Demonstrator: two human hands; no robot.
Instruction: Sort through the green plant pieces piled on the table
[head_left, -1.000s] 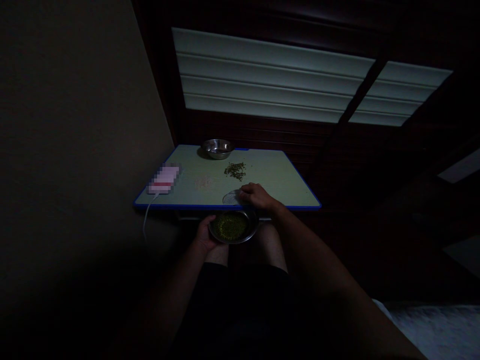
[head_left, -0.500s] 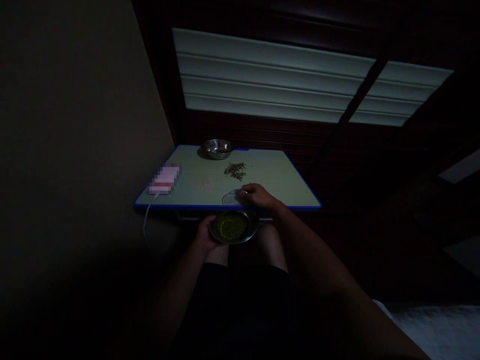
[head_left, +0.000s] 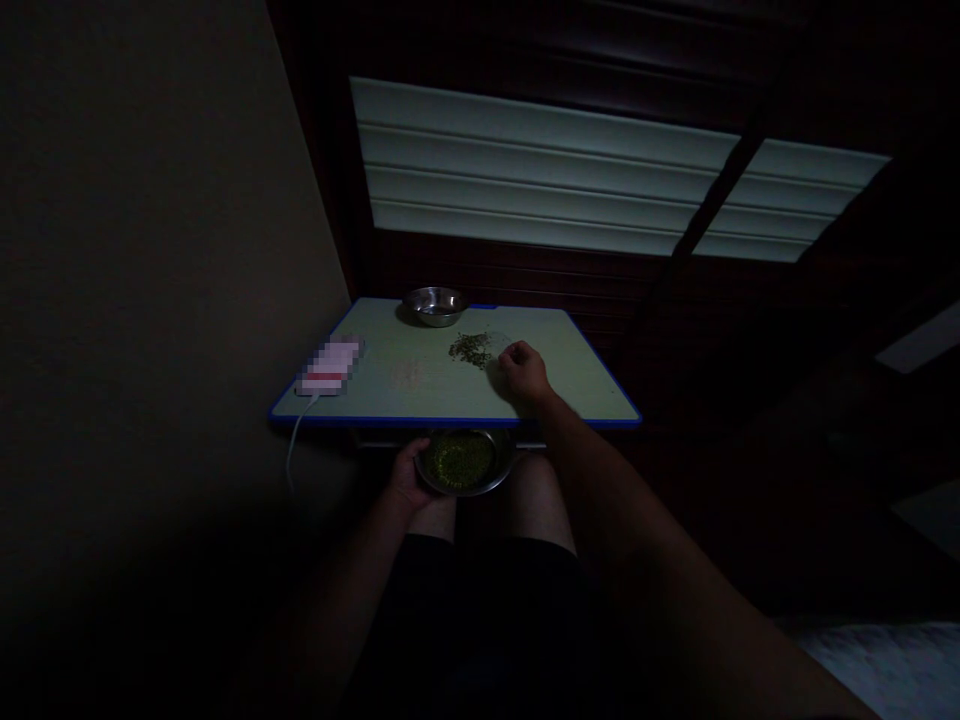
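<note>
My left hand (head_left: 409, 475) grips the left rim of a metal bowl (head_left: 504, 462) below the table's front edge, over my lap. Small green grains, perhaps mung beans (head_left: 459, 460), cover the bowl's bottom. Over the table, my right hand (head_left: 523, 370) is closed on a thin clear piece with a rounded edge (head_left: 496, 341); its exact kind is hard to make out in the dim light. That piece is at the right side of a loose pile of small brownish-green grains (head_left: 469, 349) on the tabletop.
A second metal bowl (head_left: 435, 308) stands at the back left of the pale table (head_left: 577, 390), which has a blue edge. A blurred-out pink phone-like device (head_left: 330, 366) lies at the left, its white cable (head_left: 292, 445) hanging off the front. A wall (head_left: 187, 200) borders the left side.
My right hand has moved away from the front edge, taking the clear piece up to the right side of the pile. My left hand still holds the bowl in about the same place.
</note>
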